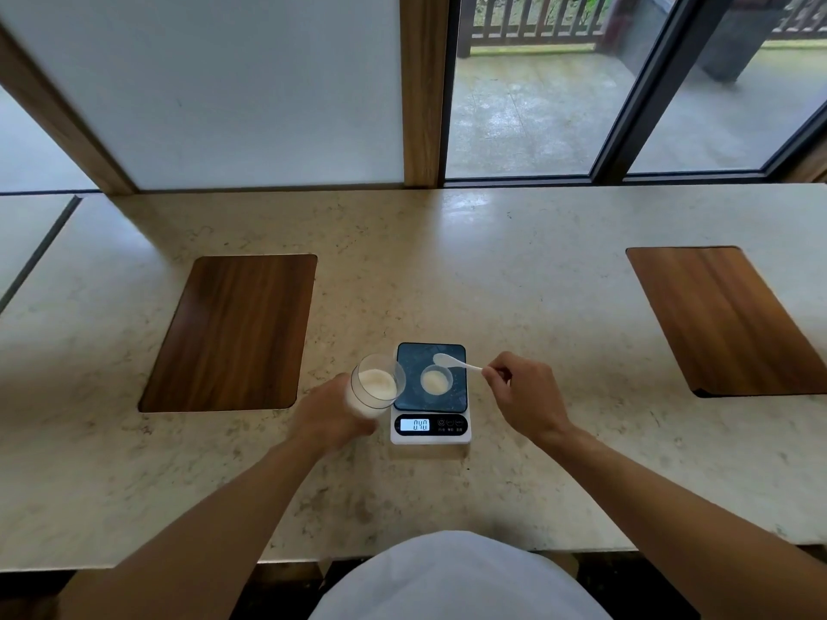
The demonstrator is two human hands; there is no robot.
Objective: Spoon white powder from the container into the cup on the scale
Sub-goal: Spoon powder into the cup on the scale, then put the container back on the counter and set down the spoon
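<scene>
A small kitchen scale [456,351] with a dark top and a lit display stands on the counter in front of me. On it sits a small clear cup [435,380] holding some white powder. My left hand [331,411] grips a clear container [376,387] of white powder, tilted toward the scale just left of it. My right hand [523,396] pinches the handle of a white plastic spoon [452,361], whose bowl hovers over the scale's far side, just beyond the cup.
The marble counter [447,270] has two inset wooden panels, one at the left [232,333] and one at the far right [725,319]. A window wall runs along the back edge. The counter's front edge lies close to my body.
</scene>
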